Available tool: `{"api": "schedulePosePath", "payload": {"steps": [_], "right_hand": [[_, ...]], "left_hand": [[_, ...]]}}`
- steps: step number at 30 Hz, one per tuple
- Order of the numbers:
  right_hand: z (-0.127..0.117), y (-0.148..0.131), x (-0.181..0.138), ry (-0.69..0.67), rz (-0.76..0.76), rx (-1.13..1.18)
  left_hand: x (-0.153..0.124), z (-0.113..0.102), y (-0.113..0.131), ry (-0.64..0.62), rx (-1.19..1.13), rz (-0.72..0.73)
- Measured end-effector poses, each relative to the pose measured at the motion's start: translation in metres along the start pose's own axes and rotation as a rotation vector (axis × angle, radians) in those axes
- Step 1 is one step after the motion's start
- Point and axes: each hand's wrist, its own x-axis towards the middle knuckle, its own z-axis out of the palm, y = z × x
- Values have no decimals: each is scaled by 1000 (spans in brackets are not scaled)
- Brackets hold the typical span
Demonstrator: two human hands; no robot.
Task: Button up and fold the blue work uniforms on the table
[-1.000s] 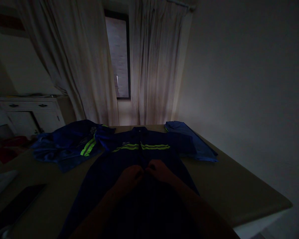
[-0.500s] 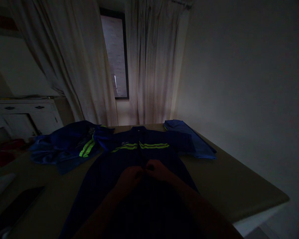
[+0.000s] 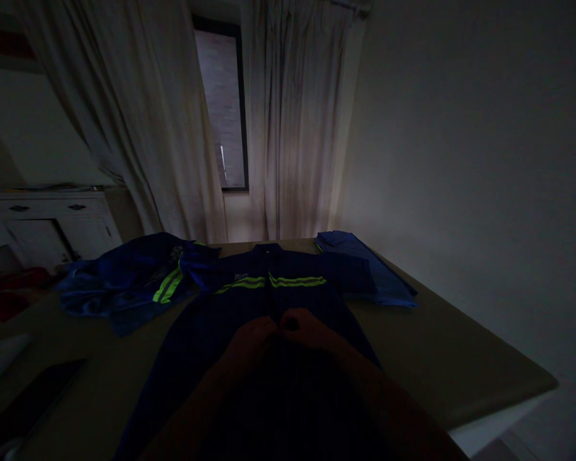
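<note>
A dark blue work shirt [image 3: 297, 296] with yellow-green stripes across the chest lies spread on the table, its collar at the far end and its front facing up. Along the front opening, below the stripes, my left hand [image 3: 253, 338] is closed on the fabric. Just to the right, my right hand [image 3: 303, 326] pinches the same front edge, its fingertips almost meeting those of the left. Darkness hides the exact spot between the fingers, so any button or fastener there cannot be made out.
A crumpled pile of blue clothes [image 3: 125, 275] with a striped sleeve lies at the left. Folded blue fabric [image 3: 384, 275] rests at the right, partly under the shirt's sleeve. A dark flat object [image 3: 33, 397] sits at the near left of the table [image 3: 451, 358]. A wall stands right.
My left hand has shifted slightly up and closer to the right hand, fingers more closed over the shirt front. The right hand has barely moved.
</note>
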Motion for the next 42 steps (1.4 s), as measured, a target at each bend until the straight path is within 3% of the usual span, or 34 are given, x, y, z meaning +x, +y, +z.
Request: {"api": "schedulePosePath", "payload": {"steps": [8, 16, 25, 34, 42], "right_hand": [[1, 0, -1, -8, -26, 19], [2, -1, -2, -17, -17, 31], [1, -5, -2, 4, -8, 8], [2, 0, -2, 7, -23, -19], [1, -1, -2, -3, -56, -26]], "left_hand": [[2, 1, -2, -2, 4, -73], [2, -2, 0, -75, 85, 13], [3, -4, 9, -16, 169, -9], [4, -10, 2, -61, -111, -72], [1, -6, 1, 34, -170, -223]]}}
